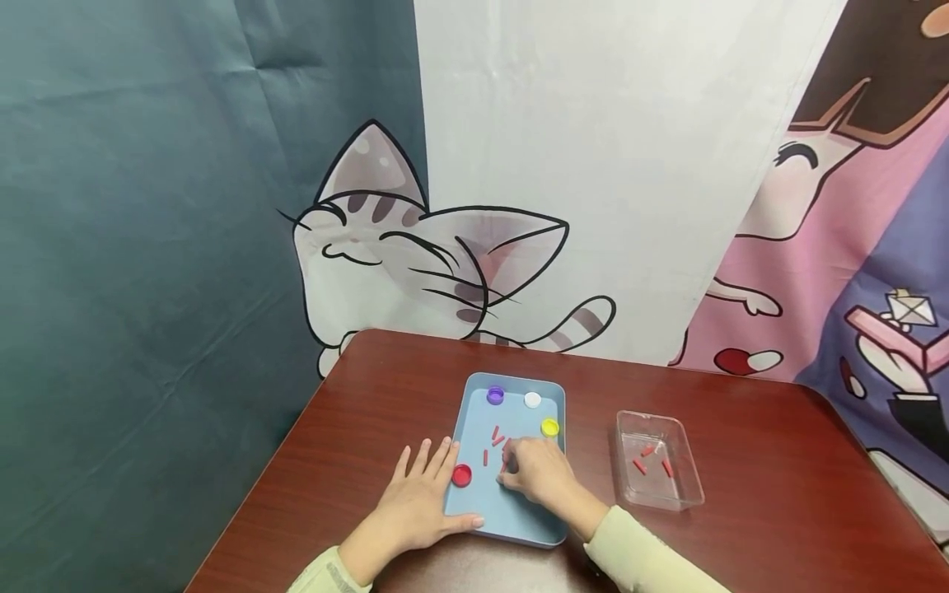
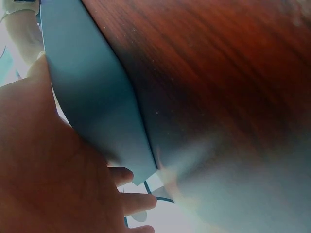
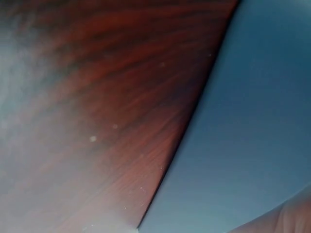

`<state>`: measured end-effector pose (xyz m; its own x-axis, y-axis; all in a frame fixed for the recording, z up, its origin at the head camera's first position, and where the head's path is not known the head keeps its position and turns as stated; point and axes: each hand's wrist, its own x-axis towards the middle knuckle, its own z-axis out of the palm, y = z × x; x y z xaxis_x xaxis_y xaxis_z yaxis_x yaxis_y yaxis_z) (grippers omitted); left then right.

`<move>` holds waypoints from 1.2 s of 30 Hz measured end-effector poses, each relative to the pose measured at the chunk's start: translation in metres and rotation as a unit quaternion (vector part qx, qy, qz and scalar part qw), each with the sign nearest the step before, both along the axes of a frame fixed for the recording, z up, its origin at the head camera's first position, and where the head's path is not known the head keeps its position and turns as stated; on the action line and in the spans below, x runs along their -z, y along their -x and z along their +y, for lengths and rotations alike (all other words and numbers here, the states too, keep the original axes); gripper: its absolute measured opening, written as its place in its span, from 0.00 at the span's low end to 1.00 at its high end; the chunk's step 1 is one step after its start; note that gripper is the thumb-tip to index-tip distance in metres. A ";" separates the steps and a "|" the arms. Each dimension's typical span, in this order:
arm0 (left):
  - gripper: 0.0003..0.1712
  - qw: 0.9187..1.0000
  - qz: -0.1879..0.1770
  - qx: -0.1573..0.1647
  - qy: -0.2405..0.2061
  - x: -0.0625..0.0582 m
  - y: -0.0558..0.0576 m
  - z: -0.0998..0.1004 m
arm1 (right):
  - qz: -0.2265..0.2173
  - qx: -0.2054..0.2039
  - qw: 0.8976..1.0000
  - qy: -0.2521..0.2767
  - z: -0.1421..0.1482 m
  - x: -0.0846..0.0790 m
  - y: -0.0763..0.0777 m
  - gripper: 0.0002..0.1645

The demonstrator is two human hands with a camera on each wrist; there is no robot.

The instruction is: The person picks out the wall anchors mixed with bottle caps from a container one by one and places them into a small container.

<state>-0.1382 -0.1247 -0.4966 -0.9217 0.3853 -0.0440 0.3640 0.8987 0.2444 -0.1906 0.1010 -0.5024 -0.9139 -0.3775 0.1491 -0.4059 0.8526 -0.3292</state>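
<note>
Just left of the right hand (image 1: 543,476) lie 3 red sticks (image 1: 485,458).

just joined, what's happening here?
A person has both hands at a blue tray. The left hand lies spread against its left side; the right hand reaches to small red sticks inside, whether gripping one is unclear. Four round caps sit in the tray; three more sticks lie in a clear box.

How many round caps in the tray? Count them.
4: purple cap far left, white cap far right, yellow cap nearer on the right, red cap beside the left hand; the right hand may hide others.
</note>
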 end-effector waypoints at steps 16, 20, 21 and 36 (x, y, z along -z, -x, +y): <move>0.66 1.000 0.003 0.003 0.001 -0.002 0.000 0.001 | 0.038 -0.017 0.998 0.047 0.010 -0.009 -0.003 0.06; 0.65 1.000 -0.001 0.004 -0.001 -0.003 -0.003 0.000 | 0.043 -0.022 0.995 0.081 0.018 -0.012 -0.006 0.06; 0.65 1.000 -0.001 0.004 -0.001 -0.004 -0.003 0.000 | 0.044 -0.022 0.995 0.088 0.020 -0.014 -0.007 0.06; 0.65 1.000 0.001 0.002 -0.007 -0.004 -0.004 0.001 | -0.012 0.053 0.982 0.178 0.056 -0.028 -0.021 0.08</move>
<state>-0.1338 -0.1238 -0.4922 -0.9203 0.3894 -0.0371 0.3678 0.8937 0.2569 -0.1698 0.1575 -0.4743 -0.9504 -0.2073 0.2318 -0.3088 0.7188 -0.6229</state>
